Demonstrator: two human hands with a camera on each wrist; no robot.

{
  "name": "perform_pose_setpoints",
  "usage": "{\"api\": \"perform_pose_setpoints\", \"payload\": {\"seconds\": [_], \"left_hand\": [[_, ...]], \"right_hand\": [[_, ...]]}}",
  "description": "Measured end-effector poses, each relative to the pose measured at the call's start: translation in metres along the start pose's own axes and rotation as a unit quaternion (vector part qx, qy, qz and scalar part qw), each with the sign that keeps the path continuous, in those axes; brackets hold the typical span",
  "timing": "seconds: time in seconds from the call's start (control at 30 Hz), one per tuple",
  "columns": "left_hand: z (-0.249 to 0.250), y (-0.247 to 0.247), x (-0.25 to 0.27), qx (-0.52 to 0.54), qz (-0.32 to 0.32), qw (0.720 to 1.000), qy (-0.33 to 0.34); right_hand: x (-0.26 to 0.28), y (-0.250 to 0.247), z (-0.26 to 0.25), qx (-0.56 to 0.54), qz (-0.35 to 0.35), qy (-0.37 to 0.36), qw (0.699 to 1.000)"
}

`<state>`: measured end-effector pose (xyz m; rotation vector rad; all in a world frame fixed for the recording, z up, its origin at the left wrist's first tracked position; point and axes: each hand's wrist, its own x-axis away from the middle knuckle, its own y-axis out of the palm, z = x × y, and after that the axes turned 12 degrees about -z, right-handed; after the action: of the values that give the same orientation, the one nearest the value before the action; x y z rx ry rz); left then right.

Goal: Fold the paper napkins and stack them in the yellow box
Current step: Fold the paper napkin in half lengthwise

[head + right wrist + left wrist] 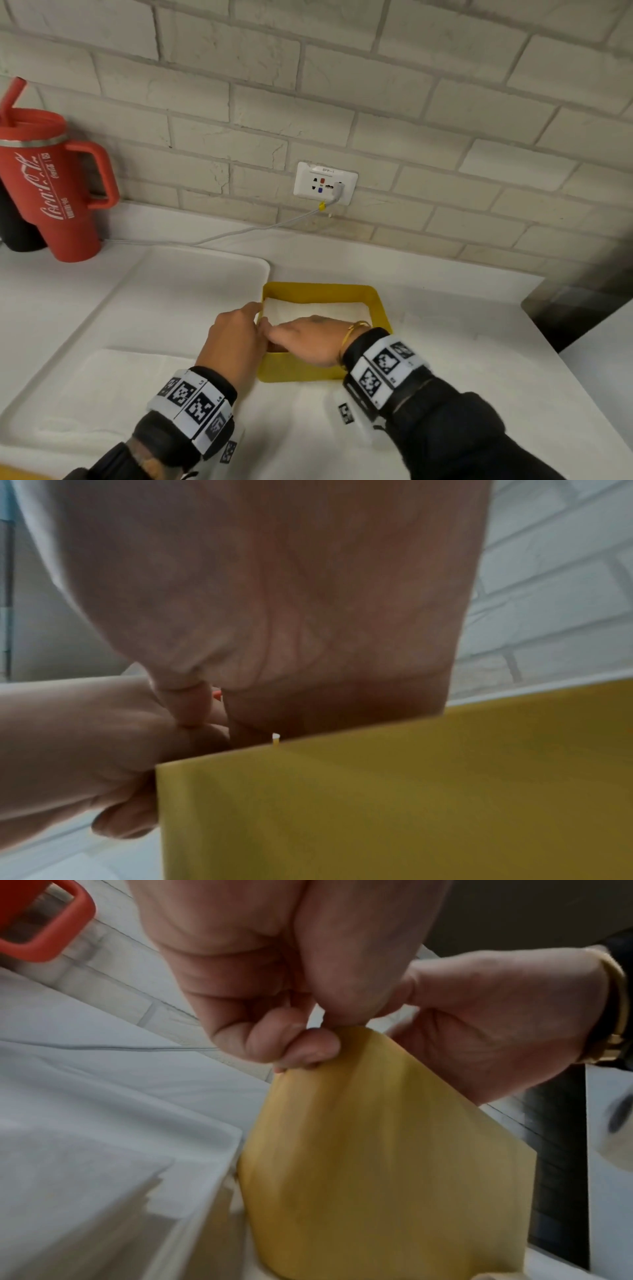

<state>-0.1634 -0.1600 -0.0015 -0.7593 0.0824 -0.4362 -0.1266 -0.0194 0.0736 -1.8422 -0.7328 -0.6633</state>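
You already have white folded paper napkins (315, 310) lying flat inside the square yellow plastic box (378, 308) on the white bench (462, 342). More unfolded white napkin sheets (113, 383) wait on the white tray (191, 274), so I judge you are partway. Your right hand (308, 339) lies flat, fingers straight, on the stack. Your left hand (236, 337), fingers curled, pinches the box's left rim.
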Motion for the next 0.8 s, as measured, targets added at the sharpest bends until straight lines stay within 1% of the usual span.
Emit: {"api": "perform_pose_setpoints", "payload": {"seconds": [0.1,0.17,0.23,0.3,0.4,0.5,0.53,0.6,0.67,0.7,0.77,0.8], "left_hand": [[-0.002,0.0,0.0,-0.014,0.001,1.0,0.006],[-0.002,0.0,0.0,-0.023,0.009,1.0,0.009],[-0.002,0.001,-0.001,-0.031,0.01,0.999,0.007],[-0.002,0.002,-0.003,-0.049,0.004,0.999,0.0],[-0.001,0.002,-0.002,-0.073,-0.006,0.997,-0.008],[0.002,-0.001,0.0,-0.077,-0.013,0.997,-0.014],[0.002,-0.001,0.0,-0.077,-0.016,0.997,-0.018],[0.005,-0.004,0.003,-0.074,-0.025,0.997,-0.024],[0.008,-0.008,0.008,-0.078,-0.025,0.996,-0.029],[0.013,-0.01,0.013,-0.089,-0.019,0.995,-0.028],[0.02,-0.014,0.026,-0.103,0.02,0.994,-0.008],[0.022,-0.015,0.034,-0.101,0.048,0.994,0.015]], "right_hand": [[-0.005,0.005,-0.005,-0.042,-0.012,0.031,0.999],[-0.006,0.001,0.003,-0.05,-0.013,0.027,0.998],[-0.005,-0.007,0.017,-0.037,0.005,0.032,0.999],[-0.006,-0.014,0.036,-0.022,0.031,0.067,0.997],[-0.006,-0.013,0.051,0.007,0.01,0.11,0.994],[-0.004,-0.007,0.053,0.011,0.009,0.1,0.995],[-0.001,-0.005,0.052,0.008,0.027,0.092,0.995],[0.008,0.005,0.054,-0.038,0.088,0.068,0.993],[0.024,0.021,0.059,-0.105,0.163,0.017,0.981],[0.036,0.031,0.065,-0.137,0.198,-0.02,0.97],[0.061,0.05,0.083,-0.172,0.257,-0.079,0.948],[0.073,0.059,0.096,-0.175,0.282,-0.088,0.939]]}}
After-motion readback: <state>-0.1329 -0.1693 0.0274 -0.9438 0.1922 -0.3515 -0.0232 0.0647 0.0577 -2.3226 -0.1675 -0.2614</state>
